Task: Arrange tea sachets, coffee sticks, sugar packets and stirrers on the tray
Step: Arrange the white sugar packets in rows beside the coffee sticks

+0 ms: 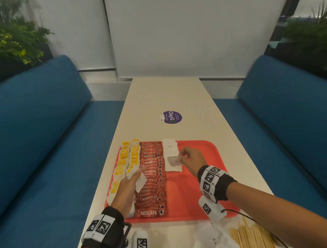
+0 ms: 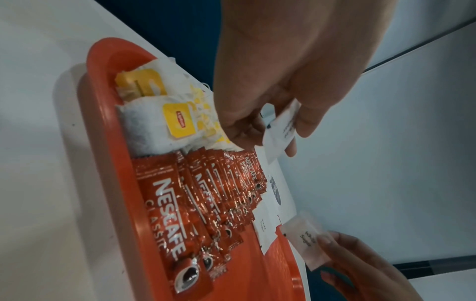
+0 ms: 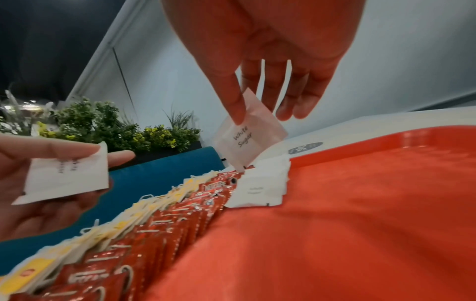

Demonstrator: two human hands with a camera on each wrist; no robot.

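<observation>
Right hand (image 1: 193, 160) pinches one white sugar packet (image 3: 248, 135) by thumb and forefinger, just above the short sugar column (image 1: 171, 154) on the red tray (image 1: 202, 178). Left hand (image 1: 128, 183) grips spare sugar packets (image 1: 140, 180) over the coffee sticks (image 1: 152, 180). Tea sachets (image 1: 126, 164) line the tray's left edge. Stirrers (image 1: 252, 238) lie on the counter (image 1: 167, 97), off the tray.

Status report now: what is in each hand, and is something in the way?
Right hand pinches sugar packet above sugar row. Left hand holds spare packets. Stirrers off tray. Nothing in the way.
</observation>
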